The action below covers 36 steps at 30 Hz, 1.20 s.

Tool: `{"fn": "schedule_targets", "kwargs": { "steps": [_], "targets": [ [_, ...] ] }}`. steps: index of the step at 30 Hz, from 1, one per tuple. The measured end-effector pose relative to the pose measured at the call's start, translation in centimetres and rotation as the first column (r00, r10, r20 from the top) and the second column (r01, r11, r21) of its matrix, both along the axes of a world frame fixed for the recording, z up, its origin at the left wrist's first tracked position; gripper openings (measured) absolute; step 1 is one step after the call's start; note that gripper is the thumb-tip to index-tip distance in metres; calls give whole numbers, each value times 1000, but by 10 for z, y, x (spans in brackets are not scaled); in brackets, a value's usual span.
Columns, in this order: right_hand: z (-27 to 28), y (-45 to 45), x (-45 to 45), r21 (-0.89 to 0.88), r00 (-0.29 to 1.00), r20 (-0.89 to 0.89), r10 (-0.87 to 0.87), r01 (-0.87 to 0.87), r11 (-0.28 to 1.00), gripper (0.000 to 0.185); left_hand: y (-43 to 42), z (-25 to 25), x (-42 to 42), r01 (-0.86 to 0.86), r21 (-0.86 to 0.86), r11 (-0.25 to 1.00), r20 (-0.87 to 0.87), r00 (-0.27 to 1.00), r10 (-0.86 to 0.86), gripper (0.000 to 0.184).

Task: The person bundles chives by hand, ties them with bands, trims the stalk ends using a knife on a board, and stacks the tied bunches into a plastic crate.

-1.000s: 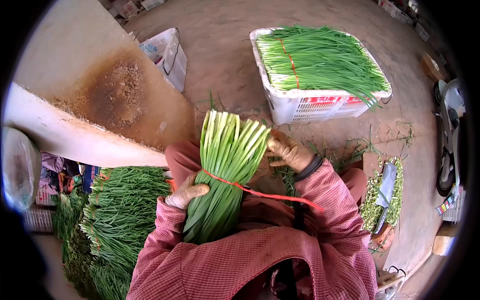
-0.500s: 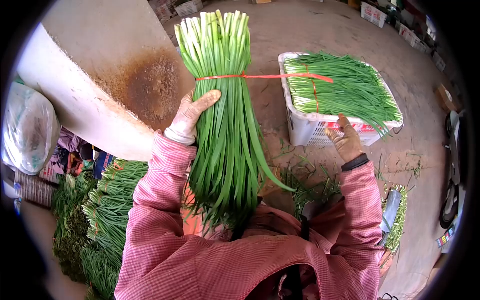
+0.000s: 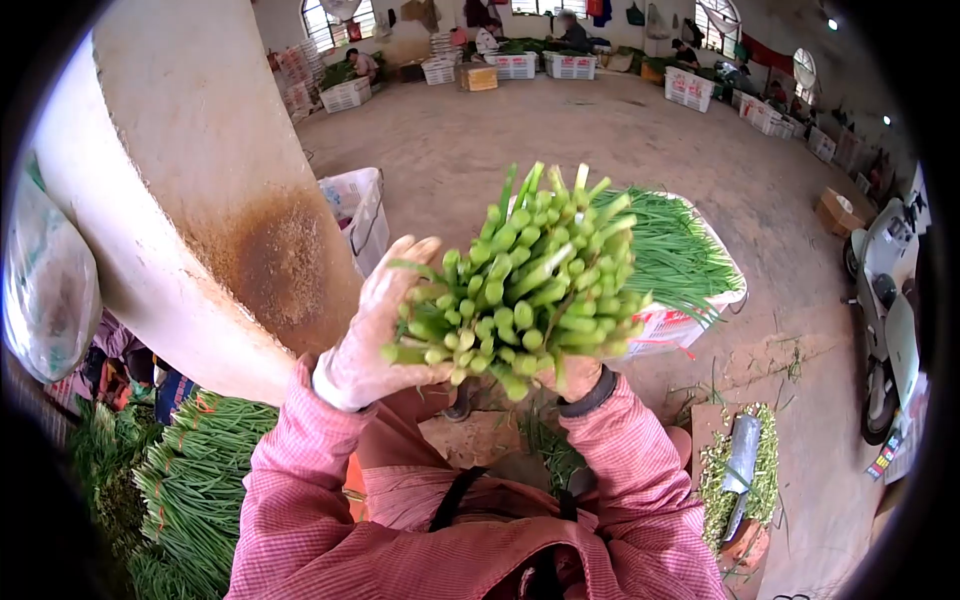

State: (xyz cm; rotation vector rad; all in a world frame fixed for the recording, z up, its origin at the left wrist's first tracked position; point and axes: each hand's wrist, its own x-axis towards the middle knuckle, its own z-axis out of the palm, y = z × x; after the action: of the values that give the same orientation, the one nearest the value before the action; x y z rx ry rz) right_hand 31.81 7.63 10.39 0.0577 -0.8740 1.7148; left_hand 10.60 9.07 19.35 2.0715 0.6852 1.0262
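A thick bundle of green stalks [image 3: 520,290] is held up in front of me, its pale cut ends facing the camera. My left hand [image 3: 375,325], in a light glove, wraps round the bundle's left side. Beneath the cut ends, my right hand [image 3: 580,375] grips the lower right; its fingers are mostly hidden by the stalks. Behind the bundle stands a white crate [image 3: 665,330] filled with long green leaves [image 3: 665,250]. More tied bundles [image 3: 195,480] lie in a pile at the lower left.
A cleaver [image 3: 741,460] rests on trimmings at the lower right. A rust-stained pillar [image 3: 220,160] rises on the left, beside a white bin [image 3: 365,215]. A scooter [image 3: 885,310] stands at the right. Several people sit beside crates along the far wall.
The bundle has tilted so its cut ends face the camera. My right hand has come from beside the crate to the bundle. The view has lifted, showing the far wall.
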Motion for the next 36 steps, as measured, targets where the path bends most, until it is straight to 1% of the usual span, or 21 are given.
{"fn": "schedule_targets", "kwargs": {
  "steps": [1,3,4,5,6,10,14,16,17,18,20,21,22,23,25,26,27,31,32,34,36],
  "targets": [
    [-13,0,3,111,973,183,-140,121,986,54,-13,-6,-11,67,-186,980,118,992,-45,87],
    [40,-35,-8,-199,979,-201,-33,-8,980,58,-13,-50,-49,325,-640,696,394,917,-65,81],
    [29,-31,-9,111,915,182,-361,346,932,59,-9,-70,-55,359,-754,550,392,918,-63,77],
    [17,-27,-10,444,562,404,-722,570,692,61,-5,-84,-47,371,-810,454,393,918,-48,73],
    [18,-25,-8,914,118,218,-969,322,245,59,-1,-99,-39,384,-845,372,408,913,-15,70],
    [-12,-41,-43,966,-73,132,-989,-214,145,56,21,-129,-2,343,-893,293,384,918,96,56],
    [-44,-47,-46,942,-211,-20,-977,-332,52,48,50,-135,-6,305,-911,277,341,936,93,44],
    [-55,-55,-45,950,-410,57,-910,-258,176,59,51,-121,-14,226,-949,222,255,960,116,54],
    [-63,-64,-43,935,-515,54,-856,-274,224,61,47,-110,-18,254,-913,319,285,957,57,54],
    [-78,-68,-44,953,-488,256,-834,-19,304,66,45,-105,-24,280,-868,410,308,951,1,53],
    [-106,-78,-51,750,-185,567,-803,519,410,74,66,-107,-59,142,-871,471,155,988,-11,58],
    [-113,-76,-55,743,-162,574,-802,514,428,74,63,-97,-68,128,-879,459,135,991,-17,58],
    [-110,-72,-61,304,287,791,-540,581,755,75,53,-82,-74,108,-891,441,107,994,-26,58],
    [-107,-68,-67,-197,681,717,-146,399,896,77,40,-70,-76,87,-880,466,93,996,-10,59],
    [-141,-62,-93,-511,907,318,276,-81,856,73,24,-78,-87,0,-896,444,-3,1000,-7,60],
    [-145,-50,-103,-488,935,74,348,-270,830,48,14,-85,-92,-65,-900,432,-82,996,-21,61],
    [-149,-51,-106,-596,965,44,257,-181,782,46,4,-102,-99,-78,-919,386,-103,994,-45,64],
    [-153,-44,-72,-920,998,47,44,26,392,36,-50,-166,-119,-156,-893,423,-124,987,100,72],
    [-192,-37,-57,-910,972,218,-85,234,344,33,-57,-190,-128,-172,-880,444,-139,985,105,69],
    [-168,-43,-12,-814,832,501,-238,547,195,27,-65,-200,-132,-73,-916,395,-27,992,121,66],
    [-196,-38,31,-303,440,715,-543,895,327,29,-70,-179,-119,21,-970,243,65,983,172,65]
  ]
}}
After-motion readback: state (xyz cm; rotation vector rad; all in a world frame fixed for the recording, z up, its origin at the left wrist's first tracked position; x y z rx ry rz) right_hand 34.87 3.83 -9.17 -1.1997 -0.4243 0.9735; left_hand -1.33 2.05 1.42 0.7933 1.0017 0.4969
